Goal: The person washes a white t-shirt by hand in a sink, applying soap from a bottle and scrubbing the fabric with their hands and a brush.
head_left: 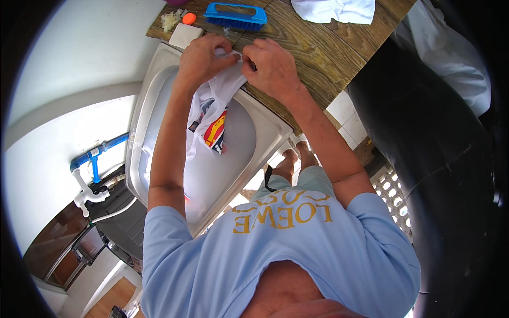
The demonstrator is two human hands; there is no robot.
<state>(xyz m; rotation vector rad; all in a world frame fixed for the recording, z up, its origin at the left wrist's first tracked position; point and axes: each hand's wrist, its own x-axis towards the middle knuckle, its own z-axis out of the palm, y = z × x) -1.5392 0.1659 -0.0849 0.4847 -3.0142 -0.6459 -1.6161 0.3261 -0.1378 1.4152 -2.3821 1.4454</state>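
Both hands are on a wet white garment (225, 79) at the far rim of a white sink (273, 123). Fabric is bunched under my left hand (205, 59), whose thumb and fingers pinch it. Close on the right, my right hand (269, 69) is closed with curled fingers on the cloth's edge. From there the garment hangs down into the sink, where cloudy pale water stands. A red, yellow and black print (215, 131) shows on its lower part. My left forearm covers part of the sink.
On the wood-patterned counter (318, 58) lie a blue scrub brush (236, 15), an off-white block (185, 36), an orange round piece (189, 18) and a white cloth (334, 9). A white tap (87, 193) on a blue pipe (108, 146) is at left. Black sheeting (419, 122) hangs at right.
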